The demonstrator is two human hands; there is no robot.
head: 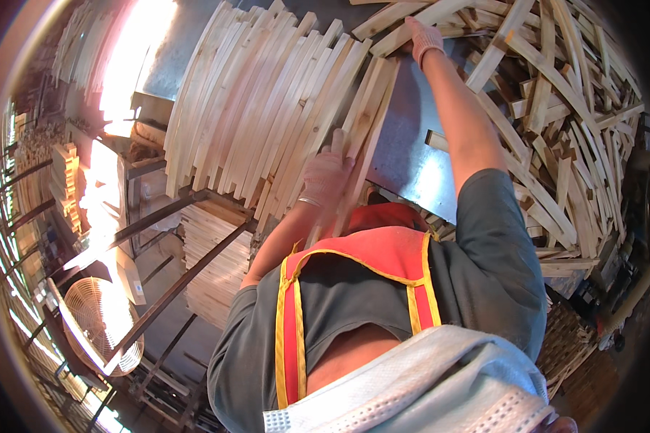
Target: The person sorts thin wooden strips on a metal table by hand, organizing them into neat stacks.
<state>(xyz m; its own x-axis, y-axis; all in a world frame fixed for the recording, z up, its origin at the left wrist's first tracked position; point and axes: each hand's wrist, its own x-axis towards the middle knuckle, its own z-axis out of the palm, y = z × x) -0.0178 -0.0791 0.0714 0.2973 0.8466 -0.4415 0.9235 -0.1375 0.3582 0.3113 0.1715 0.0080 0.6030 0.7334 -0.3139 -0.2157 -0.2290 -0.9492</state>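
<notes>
Long wooden strips (260, 103) lie side by side in a wide row in front of me. My left hand (327, 172), in a light knit glove, rests at the row's right side, on or against a few separate wooden strips (365, 108); whether its fingers grip one is unclear. Farther off, my right hand (425, 39), also gloved, reaches to the near end of a wooden board (406, 35) at the edge of the jumbled pile. Its grip cannot be made out. Between the arms shows a bluish metal surface (401, 130).
A tangled heap of wooden strips (563, 108) fills the right side. Dark metal bars (189, 270) cross at the lower left, near a stack of boards (216, 260) and a round fan (100, 325). A short wood piece (437, 140) lies by my right forearm.
</notes>
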